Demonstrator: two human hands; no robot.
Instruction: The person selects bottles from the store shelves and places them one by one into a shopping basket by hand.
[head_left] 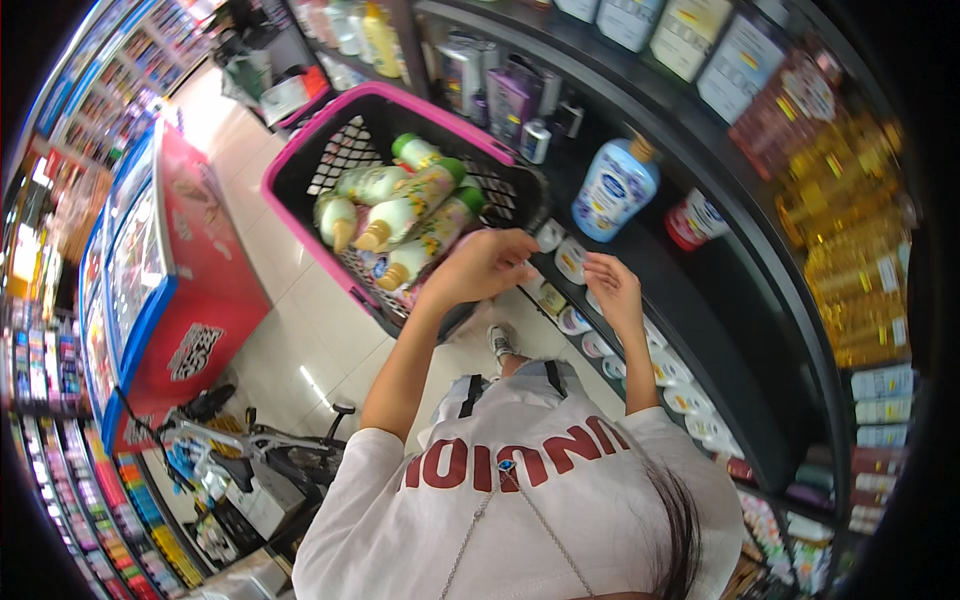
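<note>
My left hand hovers by the near right corner of a black basket with a pink rim. Its fingers are loosely bent and apart, with nothing seen in them. My right hand is raised beside the shelf edge, fingers half curled, also without anything visible in it. Inside the basket lie several flowered bottles in white and green, some with gold tops. A light blue bottle with a gold top stands on the dark shelf beyond my right hand. Behind it is a red and white container.
Round white-lidded containers line a lower shelf along my right. Gold bottles and large pump bottles fill the shelves further right. A red and blue chest freezer stands on the left, with a small bicycle near it.
</note>
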